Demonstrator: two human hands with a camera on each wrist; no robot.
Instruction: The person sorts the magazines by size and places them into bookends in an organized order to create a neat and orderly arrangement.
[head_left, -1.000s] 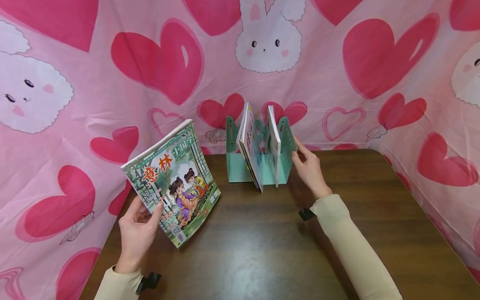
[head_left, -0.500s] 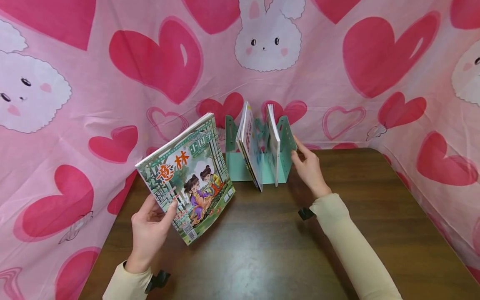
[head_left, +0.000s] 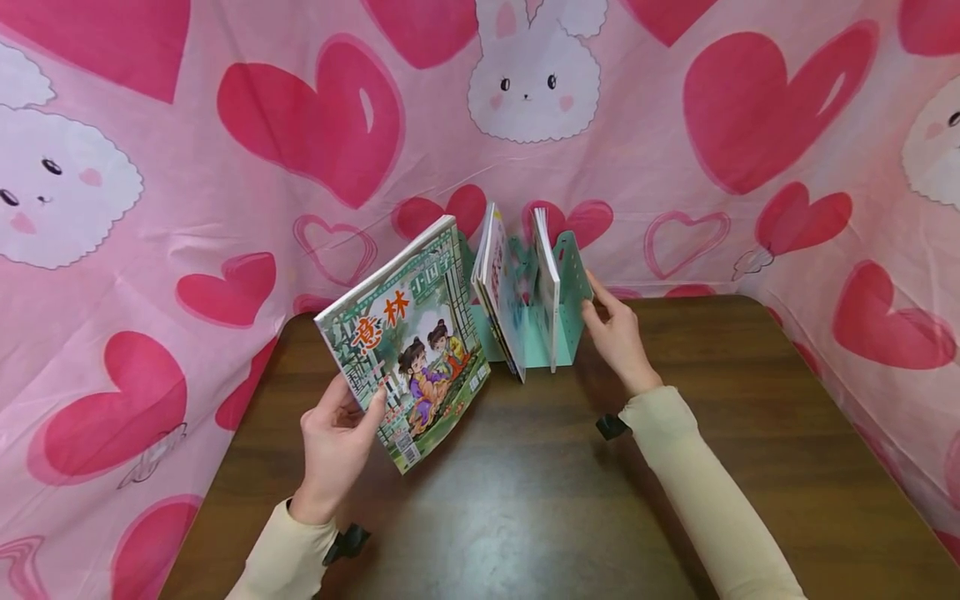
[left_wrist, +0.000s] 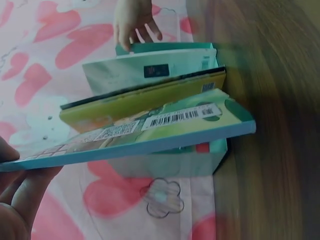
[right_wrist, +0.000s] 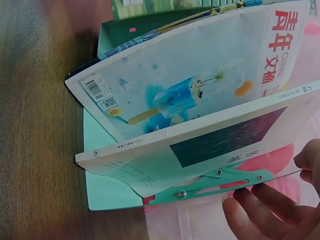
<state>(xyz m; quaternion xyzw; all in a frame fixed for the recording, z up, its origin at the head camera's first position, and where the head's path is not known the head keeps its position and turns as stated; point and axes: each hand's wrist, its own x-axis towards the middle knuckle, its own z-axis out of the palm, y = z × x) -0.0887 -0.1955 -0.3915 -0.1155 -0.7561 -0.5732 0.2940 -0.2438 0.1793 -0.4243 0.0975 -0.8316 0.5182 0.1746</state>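
My left hand [head_left: 337,454] grips a green illustrated magazine [head_left: 427,350] by its left edge, thumb on the cover and fingers behind. The magazine is tilted in the air and covers the left end of a mint-green book rack [head_left: 576,292]. In the left wrist view its blue-edged spine crosses in front of the rack. My right hand [head_left: 618,342] pinches the rack's right end panel between thumb and fingers. Inside the rack stand a leaning bundle of magazines [head_left: 501,292], whose front cover shows a popsicle [right_wrist: 182,97], and a white book [right_wrist: 150,170] to its right.
The rack stands on a dark wooden table [head_left: 525,467] near its back edge. Pink cloth [head_left: 645,108] with hearts and rabbits hangs behind and along both sides. Each wrist carries a black strap piece [head_left: 347,543].
My left hand has carried the magazine to the right and slightly up, so it now overlaps the rack's left end. My right hand has stayed on the right panel.
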